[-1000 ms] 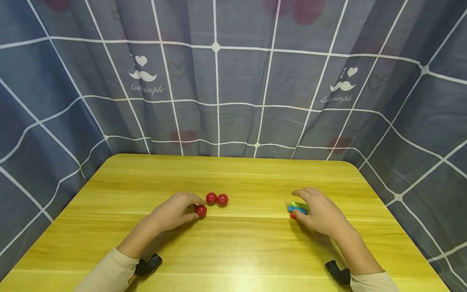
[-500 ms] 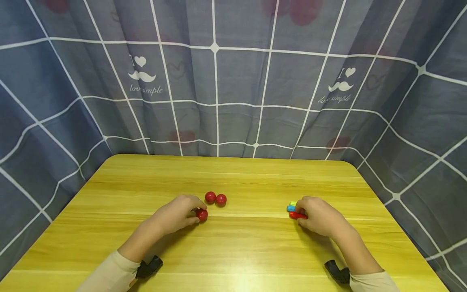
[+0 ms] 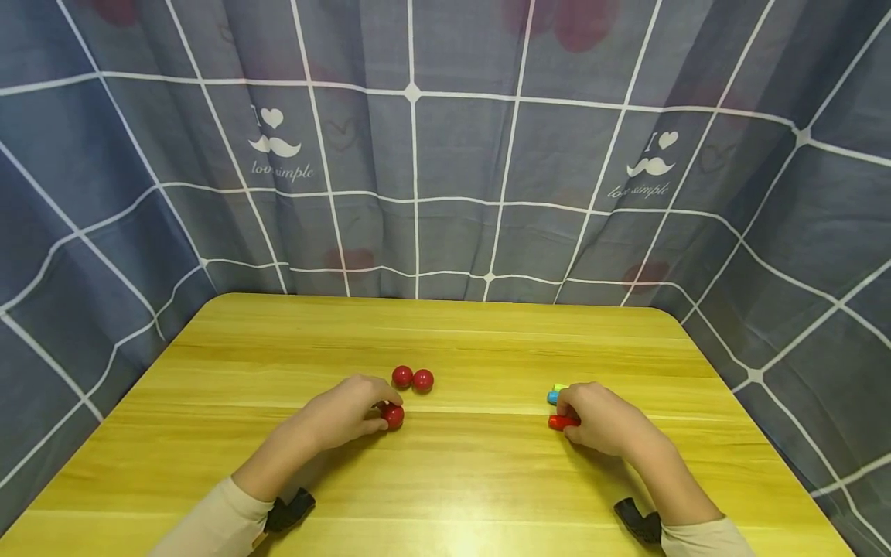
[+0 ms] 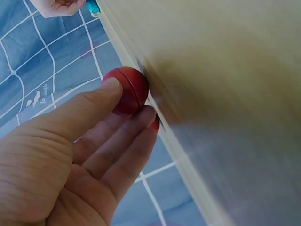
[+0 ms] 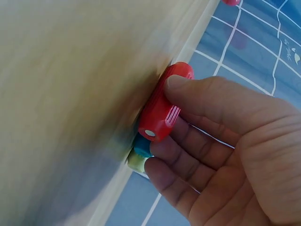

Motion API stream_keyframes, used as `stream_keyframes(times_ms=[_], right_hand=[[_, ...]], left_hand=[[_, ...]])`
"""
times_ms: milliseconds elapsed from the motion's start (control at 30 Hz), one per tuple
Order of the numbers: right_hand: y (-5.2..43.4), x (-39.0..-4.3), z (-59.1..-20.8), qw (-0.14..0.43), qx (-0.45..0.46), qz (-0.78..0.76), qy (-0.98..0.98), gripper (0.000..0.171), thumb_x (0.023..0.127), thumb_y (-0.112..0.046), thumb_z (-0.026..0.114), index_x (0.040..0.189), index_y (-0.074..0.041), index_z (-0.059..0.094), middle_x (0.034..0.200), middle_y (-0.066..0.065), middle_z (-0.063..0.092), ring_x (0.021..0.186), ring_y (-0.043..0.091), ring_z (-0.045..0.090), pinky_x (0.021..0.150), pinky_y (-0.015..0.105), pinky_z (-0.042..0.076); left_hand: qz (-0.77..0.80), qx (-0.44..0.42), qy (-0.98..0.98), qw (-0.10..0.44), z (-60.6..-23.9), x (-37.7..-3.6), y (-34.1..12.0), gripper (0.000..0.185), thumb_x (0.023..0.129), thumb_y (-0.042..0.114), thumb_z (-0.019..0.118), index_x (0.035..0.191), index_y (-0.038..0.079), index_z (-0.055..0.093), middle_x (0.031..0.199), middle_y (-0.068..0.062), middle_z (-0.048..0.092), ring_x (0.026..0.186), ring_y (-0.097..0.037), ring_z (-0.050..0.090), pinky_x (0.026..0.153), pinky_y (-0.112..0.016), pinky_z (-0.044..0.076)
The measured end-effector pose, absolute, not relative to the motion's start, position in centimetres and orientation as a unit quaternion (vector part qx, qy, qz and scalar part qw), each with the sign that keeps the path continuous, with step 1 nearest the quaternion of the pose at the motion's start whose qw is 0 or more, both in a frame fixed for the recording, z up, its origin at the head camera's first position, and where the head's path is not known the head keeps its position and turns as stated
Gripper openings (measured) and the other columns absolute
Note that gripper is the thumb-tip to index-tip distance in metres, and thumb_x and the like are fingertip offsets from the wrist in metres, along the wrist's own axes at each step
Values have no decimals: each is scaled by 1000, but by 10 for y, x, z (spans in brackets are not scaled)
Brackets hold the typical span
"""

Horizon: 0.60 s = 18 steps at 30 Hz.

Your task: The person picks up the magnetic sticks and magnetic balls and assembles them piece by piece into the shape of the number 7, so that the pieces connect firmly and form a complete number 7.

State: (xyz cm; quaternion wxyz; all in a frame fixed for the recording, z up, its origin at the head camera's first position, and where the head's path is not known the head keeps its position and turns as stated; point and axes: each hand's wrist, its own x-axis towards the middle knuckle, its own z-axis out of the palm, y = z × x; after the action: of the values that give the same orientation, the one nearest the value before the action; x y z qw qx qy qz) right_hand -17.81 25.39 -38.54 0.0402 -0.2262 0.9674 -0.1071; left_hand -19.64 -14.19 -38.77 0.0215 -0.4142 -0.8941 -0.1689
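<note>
In the head view my left hand pinches a glossy red ball at the table surface. The left wrist view shows the thumb on this ball, which has a seam round it. Two more red balls, a left one and a right one, lie side by side just beyond. On the right, my right hand grips a short red ribbed rod with a silvery disc in its end. Behind it lie a blue rod and a yellow-green rod, mostly hidden by the fingers.
The wood-grain table has rounded far corners. A grey-blue curtain with white grid lines hangs behind it and along both sides. Black straps with mounts, one on the left wrist and one on the right wrist, sit by the sleeves.
My right hand has taken hold of the red rod and drawn it nearer, apart from the blue one. The left hand has shifted slightly right and nearer with its ball.
</note>
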Motion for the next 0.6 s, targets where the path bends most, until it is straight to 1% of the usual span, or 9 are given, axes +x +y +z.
stream_keyframes(times_ms=[100,233,400,500,600], right_hand=[[253,-177,-386,37,-234,-106,966,18,75,-16,70,69,-26,55,61,-11,46,55,7,40,50,22,35],[251,-176,-387,23,-252,-102,962,20,74,-16,70,69,-27,54,61,-13,46,56,6,41,52,22,36],[244,-174,-386,12,-269,-91,959,15,77,-24,69,72,-27,56,64,-16,47,57,5,43,55,22,38],[238,-172,-384,7,-277,-91,957,15,78,-26,69,72,-26,56,64,-16,47,57,5,43,55,22,38],[230,-171,-382,-3,-292,-99,951,15,76,-22,69,72,-25,55,64,-14,48,57,5,43,54,22,38]], left_hand=[[-177,-409,-895,8,-388,-195,-139,25,77,17,73,101,11,66,94,4,63,83,-10,57,75,-26,47],[-183,-408,-894,-3,-387,-194,-136,24,79,19,71,101,12,65,92,6,62,81,-9,56,72,-24,47],[-188,-410,-892,-17,-387,-192,-132,21,80,21,70,99,14,65,90,9,60,78,-8,55,70,-22,46],[-186,-418,-889,-15,-386,-190,-130,22,79,21,71,99,13,65,89,8,61,77,-9,55,69,-22,46],[-182,-426,-886,-9,-385,-188,-128,22,78,19,72,98,12,65,89,7,61,78,-9,55,70,-22,46]])
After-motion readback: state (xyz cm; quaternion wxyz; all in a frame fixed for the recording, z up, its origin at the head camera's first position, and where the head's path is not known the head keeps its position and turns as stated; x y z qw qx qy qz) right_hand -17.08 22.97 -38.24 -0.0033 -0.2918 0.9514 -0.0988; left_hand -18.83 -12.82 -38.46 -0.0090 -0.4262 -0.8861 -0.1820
